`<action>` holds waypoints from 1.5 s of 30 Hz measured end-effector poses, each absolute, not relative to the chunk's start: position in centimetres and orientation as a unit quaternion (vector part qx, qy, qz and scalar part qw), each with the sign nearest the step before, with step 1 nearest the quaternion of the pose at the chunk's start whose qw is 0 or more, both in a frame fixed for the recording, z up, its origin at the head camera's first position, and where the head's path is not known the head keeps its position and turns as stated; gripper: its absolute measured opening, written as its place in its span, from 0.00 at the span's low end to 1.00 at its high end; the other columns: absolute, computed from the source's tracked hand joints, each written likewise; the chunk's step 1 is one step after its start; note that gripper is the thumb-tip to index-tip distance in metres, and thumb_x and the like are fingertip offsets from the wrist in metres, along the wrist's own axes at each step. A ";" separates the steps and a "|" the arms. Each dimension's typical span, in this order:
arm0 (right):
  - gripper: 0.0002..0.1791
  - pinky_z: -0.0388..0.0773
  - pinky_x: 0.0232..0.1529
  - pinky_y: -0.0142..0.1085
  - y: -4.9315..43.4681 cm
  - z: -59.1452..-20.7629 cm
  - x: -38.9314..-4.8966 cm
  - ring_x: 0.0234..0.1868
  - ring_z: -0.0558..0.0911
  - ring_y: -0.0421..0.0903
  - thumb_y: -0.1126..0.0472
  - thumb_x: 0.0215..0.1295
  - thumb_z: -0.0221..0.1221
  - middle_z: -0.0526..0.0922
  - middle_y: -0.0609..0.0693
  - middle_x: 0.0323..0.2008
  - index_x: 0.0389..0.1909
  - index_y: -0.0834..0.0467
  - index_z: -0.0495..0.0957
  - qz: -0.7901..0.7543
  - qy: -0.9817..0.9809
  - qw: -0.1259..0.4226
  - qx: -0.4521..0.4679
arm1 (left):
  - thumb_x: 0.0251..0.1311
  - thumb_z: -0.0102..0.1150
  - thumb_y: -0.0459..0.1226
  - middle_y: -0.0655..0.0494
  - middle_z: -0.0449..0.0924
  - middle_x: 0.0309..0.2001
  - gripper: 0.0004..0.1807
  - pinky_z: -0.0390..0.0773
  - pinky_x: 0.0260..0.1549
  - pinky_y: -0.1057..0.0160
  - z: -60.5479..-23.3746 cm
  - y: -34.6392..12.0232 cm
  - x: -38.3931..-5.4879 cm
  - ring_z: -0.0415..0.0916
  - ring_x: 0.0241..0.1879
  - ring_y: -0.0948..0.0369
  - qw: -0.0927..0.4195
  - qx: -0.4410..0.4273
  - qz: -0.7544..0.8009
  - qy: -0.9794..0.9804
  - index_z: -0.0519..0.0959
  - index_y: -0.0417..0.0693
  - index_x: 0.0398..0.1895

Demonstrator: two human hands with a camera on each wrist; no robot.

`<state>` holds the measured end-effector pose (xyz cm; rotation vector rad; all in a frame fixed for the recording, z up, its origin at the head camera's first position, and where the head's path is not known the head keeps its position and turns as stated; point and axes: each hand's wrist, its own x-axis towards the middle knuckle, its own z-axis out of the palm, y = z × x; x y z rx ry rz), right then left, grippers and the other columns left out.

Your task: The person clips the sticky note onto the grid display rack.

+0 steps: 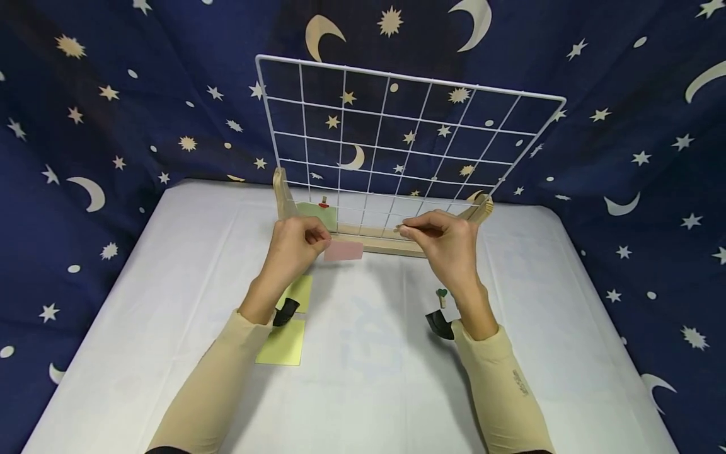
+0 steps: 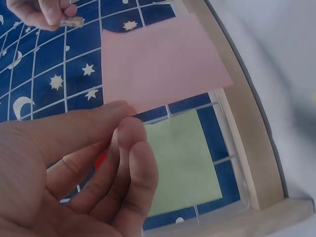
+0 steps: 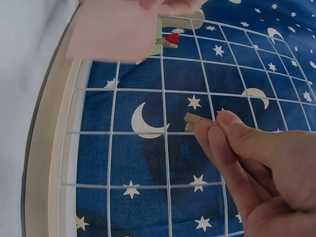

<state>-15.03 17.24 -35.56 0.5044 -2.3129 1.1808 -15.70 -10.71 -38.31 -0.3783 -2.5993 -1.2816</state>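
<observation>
Between thumb and fingertips my left hand (image 1: 297,243) pinches a pink sticky note (image 1: 343,250) by one corner, in front of the white wire grid (image 1: 363,148). My right hand (image 1: 450,243) pinches a small wooden clothespin (image 3: 193,118), held apart from the note and near the grid's lower part. A green sticky note (image 2: 185,163) hangs on the grid at the lower left, behind the left hand. A clothespin with a red heart (image 3: 170,39) holds that green note to a wire.
Wooden feet and a base bar (image 1: 391,244) support the grid. Two yellow sticky notes (image 1: 280,343) lie on the white table left of centre, partly under the left wrist. A clothespin with a green heart (image 1: 442,297) lies beside the right wrist. Behind hangs a dark blue cloth (image 1: 187,82).
</observation>
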 end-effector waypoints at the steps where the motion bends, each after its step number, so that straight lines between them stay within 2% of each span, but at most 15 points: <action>1: 0.06 0.81 0.35 0.21 17.1 -35.6 -15.1 0.31 0.91 0.48 0.67 0.54 0.78 0.92 0.53 0.34 0.33 0.61 0.91 0.432 -0.847 0.246 0.187 | 0.53 0.74 0.24 0.51 0.86 0.25 0.07 0.80 0.30 0.61 -38.4 -10.6 -15.8 0.82 0.26 0.57 0.110 -0.127 -0.437 -0.884 0.88 0.43 0.26; 14: 0.06 0.81 0.37 0.20 15.4 -35.5 -16.6 0.31 0.90 0.47 0.67 0.54 0.78 0.92 0.52 0.32 0.32 0.60 0.91 0.418 -0.842 0.259 0.221 | 0.52 0.74 0.25 0.52 0.86 0.24 0.07 0.79 0.32 0.62 -38.6 -8.7 -17.4 0.82 0.26 0.57 0.128 -0.103 -0.432 -0.887 0.88 0.44 0.25; 25: 0.05 0.79 0.38 0.18 14.8 -36.0 -17.6 0.30 0.90 0.48 0.67 0.53 0.78 0.91 0.52 0.31 0.31 0.60 0.91 0.408 -0.838 0.282 0.229 | 0.53 0.72 0.27 0.54 0.85 0.24 0.07 0.76 0.34 0.57 -38.2 -7.4 -18.1 0.80 0.28 0.56 0.149 -0.079 -0.402 -0.900 0.87 0.48 0.24; 34: 0.05 0.79 0.38 0.19 14.4 -36.5 -18.4 0.31 0.90 0.48 0.65 0.55 0.78 0.92 0.52 0.32 0.31 0.60 0.92 0.411 -0.835 0.285 0.230 | 0.56 0.74 0.30 0.55 0.86 0.23 0.07 0.75 0.35 0.54 -37.9 -6.5 -18.4 0.81 0.28 0.54 0.175 -0.071 -0.393 -0.900 0.88 0.48 0.24; 45: 0.05 0.77 0.37 0.17 14.1 -36.9 -19.1 0.29 0.89 0.49 0.66 0.54 0.78 0.91 0.53 0.31 0.31 0.60 0.92 0.401 -0.835 0.299 0.230 | 0.61 0.73 0.33 0.53 0.87 0.23 0.04 0.77 0.29 0.56 -38.0 -5.8 -18.7 0.83 0.27 0.54 0.182 -0.050 -0.402 -0.896 0.89 0.46 0.28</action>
